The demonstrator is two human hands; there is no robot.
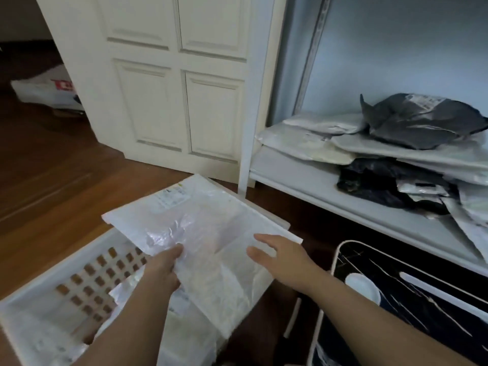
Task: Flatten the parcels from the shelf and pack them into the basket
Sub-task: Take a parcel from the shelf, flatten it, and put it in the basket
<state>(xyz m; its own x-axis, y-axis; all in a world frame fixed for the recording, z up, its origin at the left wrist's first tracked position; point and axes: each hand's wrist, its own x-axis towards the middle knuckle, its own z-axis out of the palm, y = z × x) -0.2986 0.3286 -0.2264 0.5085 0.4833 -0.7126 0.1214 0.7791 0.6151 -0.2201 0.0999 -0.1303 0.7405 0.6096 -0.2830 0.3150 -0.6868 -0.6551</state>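
A flat white plastic parcel (206, 233) with a printed label near its far end lies tilted over the white perforated basket (37, 310). My left hand (163, 270) grips the parcel's near left edge, fingers curled round the crinkled plastic. My right hand (280, 254) lies on the parcel's right side with fingers straight and spread. Other white parcels show inside the basket under my left arm. On the white shelf (303, 178) to the right sits a pile of parcels (412, 151): grey, white and black ones, a dark grey one (417, 120) on top.
A cream panelled door (171, 83) stands behind the basket. A dark wire-framed hamper (412, 307) sits at the lower right under the shelf. A white bag with red print (50, 91) lies on the wooden floor at far left.
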